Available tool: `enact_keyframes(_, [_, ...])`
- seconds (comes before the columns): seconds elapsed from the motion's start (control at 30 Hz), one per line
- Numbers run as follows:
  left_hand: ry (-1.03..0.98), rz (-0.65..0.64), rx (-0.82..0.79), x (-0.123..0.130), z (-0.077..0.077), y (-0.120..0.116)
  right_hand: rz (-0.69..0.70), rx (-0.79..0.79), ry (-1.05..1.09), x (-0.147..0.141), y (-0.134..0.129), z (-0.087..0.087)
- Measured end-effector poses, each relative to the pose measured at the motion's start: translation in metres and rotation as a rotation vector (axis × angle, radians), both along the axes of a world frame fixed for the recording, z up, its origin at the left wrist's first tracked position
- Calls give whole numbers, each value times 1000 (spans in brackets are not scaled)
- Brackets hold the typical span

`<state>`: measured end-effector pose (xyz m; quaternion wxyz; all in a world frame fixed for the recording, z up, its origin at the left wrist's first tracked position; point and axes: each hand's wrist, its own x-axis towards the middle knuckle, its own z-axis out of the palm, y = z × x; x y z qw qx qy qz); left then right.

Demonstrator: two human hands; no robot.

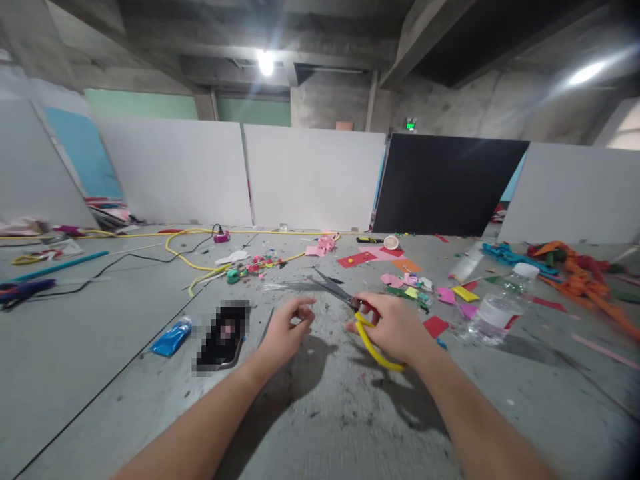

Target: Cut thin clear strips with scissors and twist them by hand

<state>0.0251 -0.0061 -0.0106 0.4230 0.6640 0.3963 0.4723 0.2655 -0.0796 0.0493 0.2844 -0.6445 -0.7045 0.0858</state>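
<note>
My right hand (pixel 393 327) is closed around a pair of scissors (pixel 337 289) with a yellow handle that is red on the inside. The dark blades are slightly apart and point away to the left. My left hand (pixel 290 323) is held just left of the scissors, its fingers curled in toward the thumb. Whatever may be between those fingertips is too small to make out. Thin clear strands (pixel 290 287) lie on the grey surface (pixel 320 427) beyond my left hand. A phone (pixel 223 337), blurred out, lies left of my left forearm, beside a blue packet (pixel 171 338).
To the right stands a clear water bottle (pixel 497 307). Orange fabric strips (pixel 585 267), red paper (pixel 356 258) and colourful scraps (pixel 407 283) are scattered around. A yellow cord (pixel 173 243) and a black cable (pixel 125 259) cross the left. White boards (pixel 315 177) and a black board (pixel 447 183) line the back.
</note>
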Motion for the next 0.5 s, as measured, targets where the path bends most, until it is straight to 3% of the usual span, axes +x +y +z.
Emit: enact_keyframes(0.5, [-76,-96,-114,4,1,1,22,-44,-6,-9,-5,2])
